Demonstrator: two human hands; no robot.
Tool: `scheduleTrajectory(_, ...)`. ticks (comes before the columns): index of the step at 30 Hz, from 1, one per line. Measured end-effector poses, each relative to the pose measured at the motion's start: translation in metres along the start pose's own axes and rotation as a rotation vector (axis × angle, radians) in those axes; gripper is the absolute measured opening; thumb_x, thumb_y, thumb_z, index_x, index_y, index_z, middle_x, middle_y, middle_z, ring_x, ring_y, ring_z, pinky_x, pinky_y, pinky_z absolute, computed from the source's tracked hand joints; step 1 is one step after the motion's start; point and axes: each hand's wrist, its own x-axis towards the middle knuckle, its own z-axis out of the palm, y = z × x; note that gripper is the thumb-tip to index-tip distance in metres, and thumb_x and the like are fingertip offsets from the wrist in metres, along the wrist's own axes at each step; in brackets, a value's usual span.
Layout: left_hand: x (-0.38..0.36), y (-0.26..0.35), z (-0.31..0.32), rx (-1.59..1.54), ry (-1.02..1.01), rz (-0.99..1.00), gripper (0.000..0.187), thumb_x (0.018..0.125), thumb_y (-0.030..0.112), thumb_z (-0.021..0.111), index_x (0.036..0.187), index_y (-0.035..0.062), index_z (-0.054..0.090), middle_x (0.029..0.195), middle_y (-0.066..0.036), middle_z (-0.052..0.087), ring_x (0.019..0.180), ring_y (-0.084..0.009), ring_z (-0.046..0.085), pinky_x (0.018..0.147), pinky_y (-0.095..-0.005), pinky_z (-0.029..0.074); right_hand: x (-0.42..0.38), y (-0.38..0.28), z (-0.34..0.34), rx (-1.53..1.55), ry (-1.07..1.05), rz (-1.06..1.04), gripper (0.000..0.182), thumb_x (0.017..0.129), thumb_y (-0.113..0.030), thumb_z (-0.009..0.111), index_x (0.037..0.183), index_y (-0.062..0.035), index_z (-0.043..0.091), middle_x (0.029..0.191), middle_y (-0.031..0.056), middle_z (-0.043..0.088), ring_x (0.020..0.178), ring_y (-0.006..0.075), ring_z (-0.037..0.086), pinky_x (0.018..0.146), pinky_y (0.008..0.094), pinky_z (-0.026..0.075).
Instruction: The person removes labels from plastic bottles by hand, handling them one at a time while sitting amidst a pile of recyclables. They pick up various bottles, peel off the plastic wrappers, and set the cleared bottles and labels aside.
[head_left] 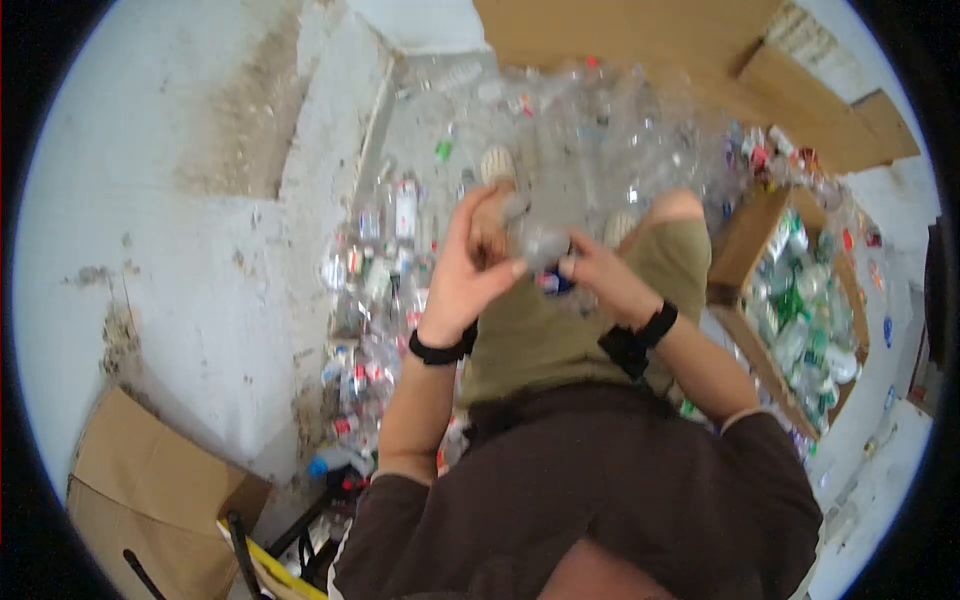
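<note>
A clear plastic bottle (541,244) is held between my two hands above my lap, with a dark blue label (553,282) at its lower side. My left hand (470,262) grips the bottle's left side, its thumb against the clear plastic and its fingers curved around. My right hand (608,282) pinches the bottle's right side by the label, thumb and fingers closed. Whether the label is still fixed to the bottle is too blurred to tell. Both wrists wear black bands.
Many loose bottles (405,210) lie on the floor to the left, and clear ones (640,140) are piled ahead. A cardboard box (728,310) of green and clear bottles stands at right. Cardboard sheets (620,35) line the back; a folded carton (150,470) lies lower left.
</note>
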Motion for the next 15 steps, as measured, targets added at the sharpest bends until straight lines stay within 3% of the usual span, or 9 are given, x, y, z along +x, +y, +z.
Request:
scheduleTrajectory(2,-0.007,-0.023,0.01,0.254,-0.01,0.191,0.072,0.073,0.01,0.07,0.135,0.003,0.033,0.097,-0.004,0.048,0.089,-0.0152,0.048,0.081,-0.0298,0.041,-0.008,-0.006,0.011,0.246,0.054,-0.155,0.053,0.087,-0.026,0.054,0.134,-0.0054,0.038,0.12,0.0058,0.05,0.107,0.0136,0.048,0.092,0.0297,0.038)
scheduleTrajectory(3,-0.014,-0.026,0.017,0.255,-0.019,0.196,0.072,0.073,0.01,0.07,0.135,0.003,0.033,0.097,-0.004,0.048,0.089,-0.0152,0.048,0.081,-0.0298,0.041,-0.015,-0.009,0.018,0.246,0.061,-0.163,0.053,0.087,-0.026,0.054,0.134,-0.0054,0.038,0.12,0.0058,0.05,0.107,0.0136,0.048,0.092,0.0297,0.038)
scheduleTrajectory(5,-0.027,-0.028,0.029,0.05,-0.085,0.131,0.07,0.075,0.014,0.07,0.134,0.0008,0.034,0.118,-0.009,0.046,0.111,-0.0179,0.045,0.096,-0.0321,0.035,-0.027,-0.014,0.029,0.311,0.044,-0.202,0.053,0.089,-0.023,0.051,0.136,-0.004,0.035,0.121,0.0051,0.049,0.109,0.0138,0.047,0.094,0.0287,0.037)
scheduleTrajectory(8,-0.037,-0.025,0.031,0.006,-0.106,0.194,0.068,0.077,0.017,0.069,0.133,0.0009,0.035,0.127,-0.01,0.045,0.121,-0.0202,0.041,0.104,-0.0344,0.029,-0.039,-0.012,0.041,0.319,0.066,-0.167,0.054,0.09,-0.023,0.05,0.137,-0.0033,0.033,0.124,0.0047,0.048,0.112,0.0136,0.046,0.096,0.0292,0.035)
scheduleTrajectory(15,-0.05,-0.015,0.043,-0.173,-0.13,0.134,0.062,0.08,0.012,0.064,0.133,0.001,0.034,0.126,-0.009,0.046,0.119,-0.0195,0.042,0.102,-0.0339,0.031,-0.052,-0.024,0.058,0.391,0.052,-0.176,0.052,0.092,-0.026,0.045,0.136,-0.0017,0.033,0.125,0.0054,0.048,0.113,0.0134,0.045,0.097,0.0296,0.034)
